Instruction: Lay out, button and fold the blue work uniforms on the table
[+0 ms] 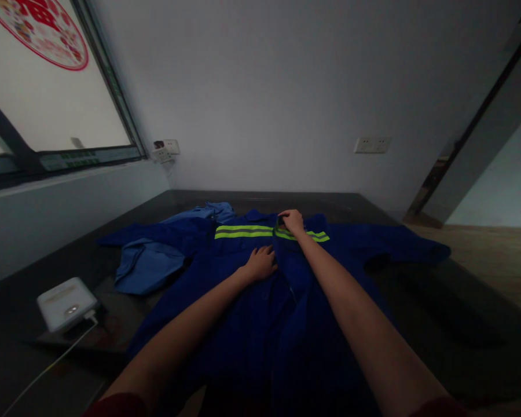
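A dark blue work jacket (243, 313) with yellow-green reflective stripes (243, 231) lies spread out, front up, on a dark table (438, 301). My left hand (260, 263) rests on the jacket's chest below the stripes, fingers curled against the cloth by the front edge. My right hand (292, 221) is farther away at the collar, fingers closed on the fabric of the front edge near the stripe. Both sleeves stretch out to the sides.
A lighter blue garment (151, 266) lies crumpled left of the jacket. A white box-like device (65, 302) with a white cable (47, 365) sits at the table's near left. A window (47, 104) fills the left wall; sockets (372, 145) are on the back wall.
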Demonstrator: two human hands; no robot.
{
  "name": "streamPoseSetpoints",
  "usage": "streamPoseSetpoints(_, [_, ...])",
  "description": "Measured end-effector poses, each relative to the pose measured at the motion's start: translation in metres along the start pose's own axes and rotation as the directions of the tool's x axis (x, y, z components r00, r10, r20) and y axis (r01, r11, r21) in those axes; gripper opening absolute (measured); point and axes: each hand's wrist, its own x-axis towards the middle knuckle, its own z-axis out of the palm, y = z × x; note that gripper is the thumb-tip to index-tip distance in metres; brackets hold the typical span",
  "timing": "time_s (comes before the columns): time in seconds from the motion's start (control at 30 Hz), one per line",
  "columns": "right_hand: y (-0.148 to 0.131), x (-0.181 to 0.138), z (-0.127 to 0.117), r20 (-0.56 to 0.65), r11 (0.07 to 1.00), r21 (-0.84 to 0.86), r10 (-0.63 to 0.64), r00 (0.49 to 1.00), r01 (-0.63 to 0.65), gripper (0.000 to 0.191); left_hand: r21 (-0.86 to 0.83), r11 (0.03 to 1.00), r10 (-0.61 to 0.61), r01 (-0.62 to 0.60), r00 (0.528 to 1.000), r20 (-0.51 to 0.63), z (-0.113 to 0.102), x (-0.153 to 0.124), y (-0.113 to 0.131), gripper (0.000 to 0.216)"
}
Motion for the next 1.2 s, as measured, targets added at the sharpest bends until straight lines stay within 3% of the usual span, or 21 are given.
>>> streamPoseSetpoints(0.23, [-0.003,0.006,0.025,0.002,0.999,0.005,0.032,0.999,-0.032,0.038,-0.013,0.999,0.040,-0.041,0.998,-0.047,0.009,-0.021,0.000,0.049])
streamPoseSetpoints(0.47, [0.003,-0.002,0.042,0.153,0.992,-0.007,-0.125,0.980,0.128,0.043,-0.024,0.999,0.033,-0.034,0.999,-0.039,0.008,-0.029,-0.005,0.050])
streamPoseSetpoints(0.6, [0.001,-0.010,0.038,0.204,0.974,0.001,-0.220,0.954,0.225,0.050,-0.012,0.999,0.050,-0.051,0.997,-0.052,0.010,-0.036,-0.009,0.051])
streamPoseSetpoints(0.73, [0.000,-0.026,0.017,0.192,0.959,0.006,-0.281,0.940,0.285,0.059,-0.021,0.996,0.089,-0.091,0.992,-0.085,0.000,-0.056,-0.015,0.053])
streamPoseSetpoints(0.9, [0.021,-0.075,-0.038,0.212,0.892,-0.018,-0.438,0.874,0.452,0.041,-0.019,0.997,0.073,-0.077,0.983,-0.171,-0.022,-0.099,-0.048,0.044])
streamPoseSetpoints(1.03, [0.057,-0.148,-0.075,0.284,0.914,-0.209,-0.284,0.916,0.348,0.048,0.008,0.996,-0.093,0.094,0.991,-0.094,-0.015,-0.122,-0.077,0.050])
streamPoseSetpoints(1.1, [0.073,-0.189,-0.080,0.389,0.927,-0.243,-0.178,0.904,0.287,0.058,0.010,0.993,-0.115,0.115,0.993,-0.022,-0.004,-0.127,-0.081,0.053])
streamPoseSetpoints(1.2, [0.086,-0.233,-0.077,0.454,0.921,-0.262,-0.145,0.879,0.287,0.061,0.004,0.994,-0.110,0.110,0.994,0.006,0.013,-0.126,-0.077,0.052])
